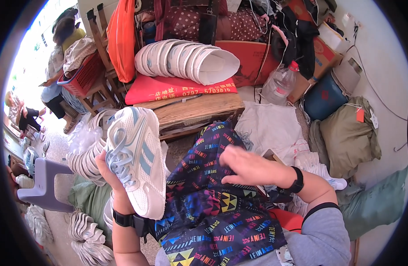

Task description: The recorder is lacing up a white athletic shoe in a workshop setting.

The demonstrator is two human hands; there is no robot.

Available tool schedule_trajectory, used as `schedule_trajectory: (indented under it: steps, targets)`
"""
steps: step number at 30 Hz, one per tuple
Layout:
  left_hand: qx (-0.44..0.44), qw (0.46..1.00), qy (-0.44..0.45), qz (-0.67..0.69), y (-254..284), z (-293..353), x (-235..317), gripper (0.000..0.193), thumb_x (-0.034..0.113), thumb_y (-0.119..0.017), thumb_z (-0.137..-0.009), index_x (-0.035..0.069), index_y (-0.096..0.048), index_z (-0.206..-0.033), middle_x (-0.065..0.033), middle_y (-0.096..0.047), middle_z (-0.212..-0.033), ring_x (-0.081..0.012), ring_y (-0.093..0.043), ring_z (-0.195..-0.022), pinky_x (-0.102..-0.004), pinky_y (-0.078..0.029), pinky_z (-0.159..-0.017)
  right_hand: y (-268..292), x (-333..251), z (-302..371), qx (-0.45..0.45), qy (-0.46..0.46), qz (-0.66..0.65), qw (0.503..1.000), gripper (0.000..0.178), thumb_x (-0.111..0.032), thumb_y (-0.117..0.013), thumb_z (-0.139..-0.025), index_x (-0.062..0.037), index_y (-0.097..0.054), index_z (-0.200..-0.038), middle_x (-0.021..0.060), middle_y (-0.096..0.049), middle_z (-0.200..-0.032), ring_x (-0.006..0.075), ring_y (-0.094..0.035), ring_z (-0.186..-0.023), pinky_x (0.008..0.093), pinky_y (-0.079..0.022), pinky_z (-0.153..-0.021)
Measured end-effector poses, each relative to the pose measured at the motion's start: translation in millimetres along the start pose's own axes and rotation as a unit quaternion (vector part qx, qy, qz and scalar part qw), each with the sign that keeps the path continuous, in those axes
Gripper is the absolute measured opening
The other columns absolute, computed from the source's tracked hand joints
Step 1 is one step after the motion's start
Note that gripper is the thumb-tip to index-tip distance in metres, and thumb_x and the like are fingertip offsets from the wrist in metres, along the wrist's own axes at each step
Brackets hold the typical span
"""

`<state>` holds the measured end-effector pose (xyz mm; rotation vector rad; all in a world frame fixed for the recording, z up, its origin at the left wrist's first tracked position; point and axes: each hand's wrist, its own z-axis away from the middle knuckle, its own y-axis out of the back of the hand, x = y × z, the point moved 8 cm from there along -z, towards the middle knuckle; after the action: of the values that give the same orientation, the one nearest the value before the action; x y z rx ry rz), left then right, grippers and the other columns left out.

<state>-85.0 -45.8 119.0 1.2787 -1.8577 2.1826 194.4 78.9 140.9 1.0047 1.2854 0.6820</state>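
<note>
A white sneaker upper (144, 155) with pale blue stripes and light blue laces stands tilted in front of me, its toe end down. My left hand (110, 170) is closed round its laced side, and no outsole shows on it. Over the patterned dark apron (199, 190) on my lap hangs my right hand (248, 166), apart from the upper. Its fingers are bent and smeared, so whether it holds anything small cannot be made out. A row of nested white uppers (181, 60) lies on a red bag (177, 91) on the wooden bench (199, 108) ahead.
Further stacked uppers (86, 159) lie at my left, near a grey plastic stool (46, 179). On the right are a clear bottle (279, 84) with a red cap, a white sack (270, 126) and a green sack (350, 133). People sit at the far left beside a red basket (82, 77).
</note>
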Motion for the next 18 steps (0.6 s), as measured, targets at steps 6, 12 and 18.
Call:
schedule_trajectory:
  steps: [6, 12, 18]
  targets:
    - [-0.015, 0.999, -0.016, -0.046, 30, -2, 2, 0.057, 0.041, -0.037, -0.094, -0.001, -0.055, -0.127, -0.0163, -0.065, -0.116, -0.0293, -0.064, -0.100, -0.0402, -0.051, -0.090, -22, 46, 13, 0.038, -0.133, 0.119, 0.983, 0.050, -0.045, -0.066, -0.086, 0.0009, -0.047, -0.089, 0.0176, -0.059, -0.060, 0.0397, -0.062, -0.060, 0.0447, -0.049, -0.050]
    - [0.043, 0.999, 0.008, -0.008, -5, 7, -13, 0.054, 0.040, -0.039, -0.093, 0.000, -0.057, -0.124, -0.0149, -0.066, -0.111, -0.0280, -0.065, -0.095, -0.0391, -0.052, -0.087, -18, 32, 14, 0.052, -0.096, 0.003, 0.994, 0.028, -0.028, -0.061, -0.090, -0.0043, -0.049, -0.081, 0.0180, -0.056, -0.060, 0.0400, -0.059, -0.062, 0.0485, -0.045, -0.054]
    - [0.073, 0.996, -0.007, -0.042, -24, 4, -10, 0.044, 0.035, -0.040, -0.095, 0.000, -0.063, -0.108, -0.0106, -0.069, -0.098, -0.0212, -0.066, -0.084, -0.0332, -0.054, -0.077, -6, 7, 17, -0.072, -0.077, -0.107, 0.989, 0.029, -0.026, -0.055, -0.093, -0.0036, -0.046, -0.077, 0.0170, -0.050, -0.059, 0.0382, -0.054, -0.057, 0.0456, -0.042, -0.055]
